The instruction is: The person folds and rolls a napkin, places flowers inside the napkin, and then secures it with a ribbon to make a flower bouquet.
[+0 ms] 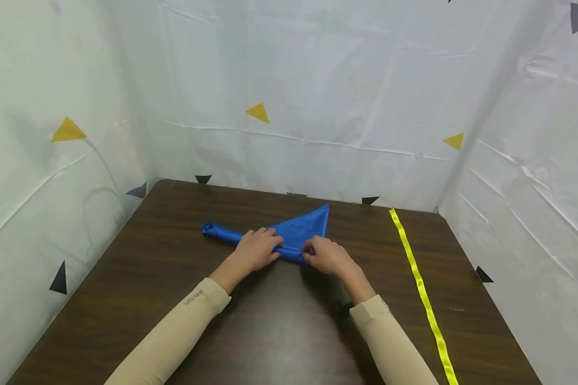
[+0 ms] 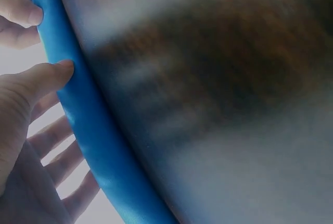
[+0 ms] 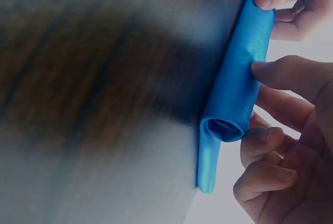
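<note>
Cloth (image 1: 301, 229), part-rolled at centre, is pinched by left grip (image 1: 257, 249) and right grip (image 1: 329, 255); tip nears desk (image 1: 270, 331)'s far edge, open room below.

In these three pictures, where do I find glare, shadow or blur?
Head view: pale glare on the table, a dark shadow along the inner side of the right sleeve; left wrist view: table grain blurred, blue cloth clearer; right wrist view: table blurred too, pale background washed out.
</note>
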The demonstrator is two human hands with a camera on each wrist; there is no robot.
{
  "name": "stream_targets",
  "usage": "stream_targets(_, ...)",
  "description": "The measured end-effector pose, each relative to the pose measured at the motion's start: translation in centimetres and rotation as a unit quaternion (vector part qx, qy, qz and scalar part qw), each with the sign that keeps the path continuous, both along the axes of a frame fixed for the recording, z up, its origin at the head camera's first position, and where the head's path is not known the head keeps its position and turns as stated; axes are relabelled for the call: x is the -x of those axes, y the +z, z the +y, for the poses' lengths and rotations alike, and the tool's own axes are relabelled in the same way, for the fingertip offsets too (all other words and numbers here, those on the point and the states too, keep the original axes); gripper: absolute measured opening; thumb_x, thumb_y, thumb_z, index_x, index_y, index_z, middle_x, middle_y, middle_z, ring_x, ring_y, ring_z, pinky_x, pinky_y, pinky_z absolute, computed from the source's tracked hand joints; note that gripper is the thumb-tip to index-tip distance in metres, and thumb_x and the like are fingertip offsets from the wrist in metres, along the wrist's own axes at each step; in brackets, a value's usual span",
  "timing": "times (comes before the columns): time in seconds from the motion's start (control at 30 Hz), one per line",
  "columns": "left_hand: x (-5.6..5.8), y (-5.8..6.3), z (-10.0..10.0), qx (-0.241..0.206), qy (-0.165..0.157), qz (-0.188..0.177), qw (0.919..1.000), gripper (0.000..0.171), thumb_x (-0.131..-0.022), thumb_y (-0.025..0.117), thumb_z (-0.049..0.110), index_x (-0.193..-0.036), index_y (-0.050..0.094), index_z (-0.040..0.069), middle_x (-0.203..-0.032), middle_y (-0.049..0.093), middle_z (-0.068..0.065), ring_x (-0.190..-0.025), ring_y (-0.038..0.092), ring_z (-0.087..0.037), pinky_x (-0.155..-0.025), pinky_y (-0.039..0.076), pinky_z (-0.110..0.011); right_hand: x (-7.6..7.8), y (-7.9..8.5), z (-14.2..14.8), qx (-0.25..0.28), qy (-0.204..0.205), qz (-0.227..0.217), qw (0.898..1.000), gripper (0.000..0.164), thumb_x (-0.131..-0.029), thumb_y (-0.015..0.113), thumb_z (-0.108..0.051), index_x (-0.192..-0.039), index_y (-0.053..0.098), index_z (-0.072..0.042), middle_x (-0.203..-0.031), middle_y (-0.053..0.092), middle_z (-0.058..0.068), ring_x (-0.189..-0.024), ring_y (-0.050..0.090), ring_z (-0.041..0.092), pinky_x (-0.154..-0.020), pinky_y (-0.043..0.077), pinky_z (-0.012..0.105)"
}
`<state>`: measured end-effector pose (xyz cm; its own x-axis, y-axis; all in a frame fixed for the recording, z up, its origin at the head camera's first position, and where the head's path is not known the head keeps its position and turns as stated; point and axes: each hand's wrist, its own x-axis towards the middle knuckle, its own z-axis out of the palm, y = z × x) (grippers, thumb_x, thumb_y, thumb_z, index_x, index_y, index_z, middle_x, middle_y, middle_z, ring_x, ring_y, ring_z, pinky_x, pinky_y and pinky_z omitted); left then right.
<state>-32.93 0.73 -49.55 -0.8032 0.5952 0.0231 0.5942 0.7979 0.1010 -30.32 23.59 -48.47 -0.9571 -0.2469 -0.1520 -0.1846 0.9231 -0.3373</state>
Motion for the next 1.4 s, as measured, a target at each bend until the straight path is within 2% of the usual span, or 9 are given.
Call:
stream_targets(0.3, 0.4, 0.0, 0.0, 0.008, 0.000, -0.006, 1.0000, 0.032, -0.108, 0.066, 0.041, -0.136, 0.071, 0.027, -0.138, 0.070, -0.001, -0.130, 0.063, -0.029, -0.112, 0.049, -0.057, -0.6, 0.0, -0.1, -0.012, -0.001, 0.057, 0.998, 0.027, -0.099, 0.079, -0.038, -0.119, 0.072, -0.021, -0.123, 0.066, 0.005, -0.095, 0.068, 0.025, -0.085, 0.061, 0.050)
stream_targets(0.6, 0.4, 0.0, 0.2, 0.011, 0.005, -0.001, 0.9999, 0.032, -0.108, 0.066, 0.041, -0.136, 0.071, 0.026, -0.137, 0.072, 0.000, -0.128, 0.065, -0.027, -0.112, 0.049, -0.056, -1.0, -0.3, -0.6, -0.031, 0.009, 0.063, 0.997, 0.026, -0.098, 0.082, -0.032, -0.120, 0.074, -0.021, -0.130, 0.060, 0.006, -0.094, 0.065, 0.024, -0.083, 0.061, 0.048)
stream_targets(0.83, 0.1, 0.5, 0.2, 0.011, 0.002, 0.001, 0.9999, 0.035, -0.105, 0.072, 0.039, -0.134, 0.063, 0.020, -0.136, 0.074, 0.000, -0.124, 0.068, -0.028, -0.110, 0.049, -0.056, -1.1, 0.1, -0.7, -0.036, 0.020, 0.045, 0.998, 0.026, -0.101, 0.078, -0.027, -0.124, 0.075, -0.016, -0.123, 0.074, 0.005, -0.106, 0.072, 0.025, -0.092, 0.060, 0.052)
stream_targets(1.03, -0.6, 0.9, 0.2, 0.023, -0.007, 0.008, 0.9997, 0.029, -0.103, 0.075, 0.037, -0.126, 0.068, 0.021, -0.124, 0.076, -0.001, -0.115, 0.070, -0.027, -0.104, 0.052, -0.053, -1.4, 0.7, -0.5, -0.020, 0.023, 0.025, 0.999, 0.025, -0.102, 0.076, -0.025, -0.125, 0.077, -0.015, -0.127, 0.077, 0.007, -0.116, 0.073, 0.028, -0.100, 0.058, 0.053)
stream_targets(1.2, -1.1, 1.0, 0.4, 0.033, 0.001, 0.022, 0.9992, 0.028, -0.104, 0.074, 0.039, -0.126, 0.073, 0.022, -0.125, 0.071, -0.004, -0.117, 0.067, -0.026, -0.104, 0.053, -0.052, -1.4, 1.0, -0.1, 0.003, 0.026, 0.024, 0.999, 0.021, -0.101, 0.076, -0.021, -0.121, 0.076, -0.015, -0.121, 0.078, 0.008, -0.109, 0.074, 0.026, -0.097, 0.059, 0.051)
stream_targets(1.4, -1.3, 0.9, 0.4, 0.039, 0.002, 0.033, 0.9987, 0.029, -0.103, 0.073, 0.042, -0.126, 0.075, 0.023, -0.132, 0.064, -0.005, -0.121, 0.060, -0.026, -0.104, 0.054, -0.050, -1.1, 1.0, 0.3, 0.029, 0.018, 0.003, 0.999, 0.015, -0.101, 0.076, -0.020, -0.115, 0.070, -0.018, -0.117, 0.077, 0.007, -0.099, 0.073, 0.024, -0.089, 0.060, 0.049)
